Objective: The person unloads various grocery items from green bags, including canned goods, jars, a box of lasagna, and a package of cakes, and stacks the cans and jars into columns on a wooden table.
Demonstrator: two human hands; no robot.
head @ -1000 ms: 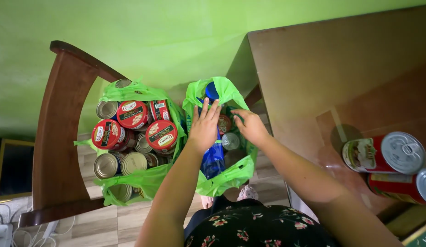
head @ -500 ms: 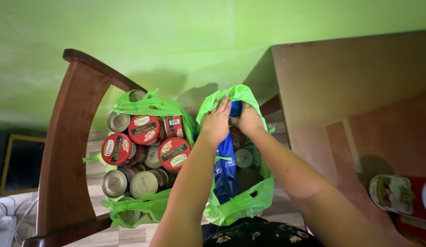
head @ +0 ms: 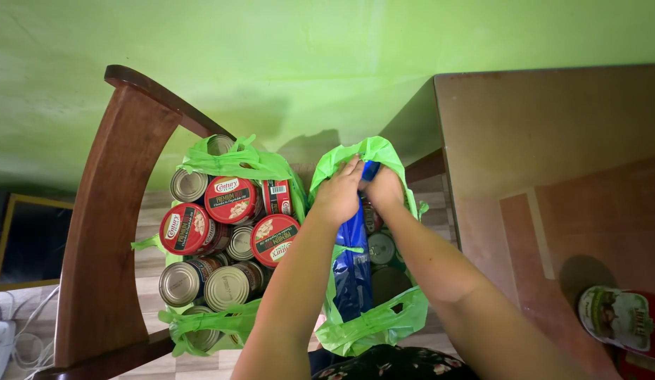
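Two thin green plastic bags sit side by side on the seat of a dark wooden chair (head: 102, 232), just beside the brown wooden counter (head: 552, 155): the left green bag (head: 229, 163) is packed with round tins with red labels (head: 232, 199), and the right green bag (head: 373, 320) holds a tall blue plastic pouch (head: 352, 260) and more tins. Both hands meet at that pouch's top edge. Judging by the grip, lifting it well would call for a straight upward pull, keeping the bag's loose rim from catching. The left hand (head: 339, 193) has its fingers curled shut on the pouch top; the right hand (head: 384, 188) is likewise closed on it, fingers together, the two hands touching.
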